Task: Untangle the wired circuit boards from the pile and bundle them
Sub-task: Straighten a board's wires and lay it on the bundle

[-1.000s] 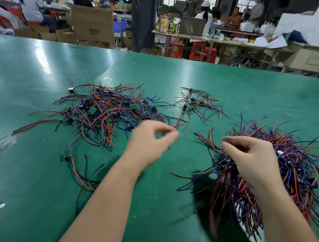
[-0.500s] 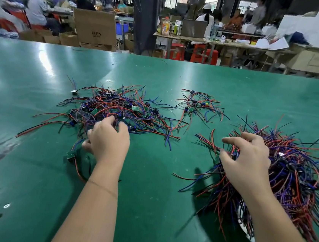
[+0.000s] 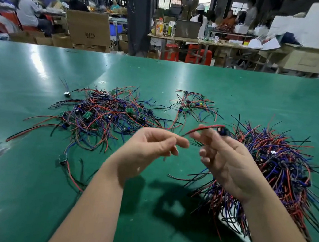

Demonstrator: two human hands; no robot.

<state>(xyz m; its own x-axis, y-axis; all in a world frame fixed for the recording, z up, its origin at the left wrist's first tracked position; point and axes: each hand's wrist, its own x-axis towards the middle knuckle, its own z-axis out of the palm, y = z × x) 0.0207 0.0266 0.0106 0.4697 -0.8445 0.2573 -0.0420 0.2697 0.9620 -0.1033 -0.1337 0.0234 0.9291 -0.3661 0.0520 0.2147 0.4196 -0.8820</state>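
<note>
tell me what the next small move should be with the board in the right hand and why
Probably pinch the free wire end with the left hand and draw it straight: the right hand holds a wired board clear of the pile, its red-black lead ending near the left hand.

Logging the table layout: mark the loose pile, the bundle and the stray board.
loose pile (image 3: 103, 118): head view, its tangled middle.
bundle (image 3: 280, 170): head view, its dense middle.
stray board (image 3: 62, 158): head view, the board itself.
</note>
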